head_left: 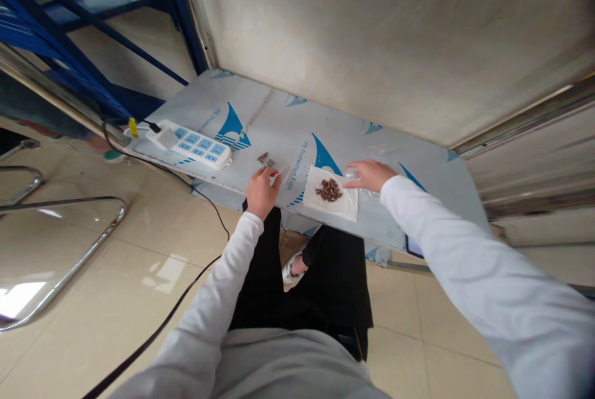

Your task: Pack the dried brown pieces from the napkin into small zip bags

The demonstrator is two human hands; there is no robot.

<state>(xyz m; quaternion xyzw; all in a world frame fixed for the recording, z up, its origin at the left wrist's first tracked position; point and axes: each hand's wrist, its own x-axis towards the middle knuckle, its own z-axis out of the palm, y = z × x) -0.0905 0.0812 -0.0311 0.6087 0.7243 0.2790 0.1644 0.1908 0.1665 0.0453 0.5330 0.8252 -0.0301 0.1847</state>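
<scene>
My left hand (pixel 263 191) is at the front edge of the table, closed in a pinch on a small clear plastic bag (pixel 281 173). Just beyond its fingers lie a few small brown pieces (pixel 264 157), seemingly in clear plastic. A pile of small, shiny brown cylinder-like pieces (pixel 329 189) rests on a white paper sheet (pixel 346 206) between my hands. At that sheet's right side, my right hand (pixel 369 175) has its fingers curled on crumpled clear plastic (pixel 352 173), which looks like a bag. More clear plastic shows under the palm.
A white power strip (pixel 199 146) with a plug and black cable (pixel 204 194) lies on the table's left. The tabletop (pixel 274 120) carries printed protective film. A phone-like object (pixel 414 246) sits at the front right edge. A metal chair frame (pixel 93 250) stands at left.
</scene>
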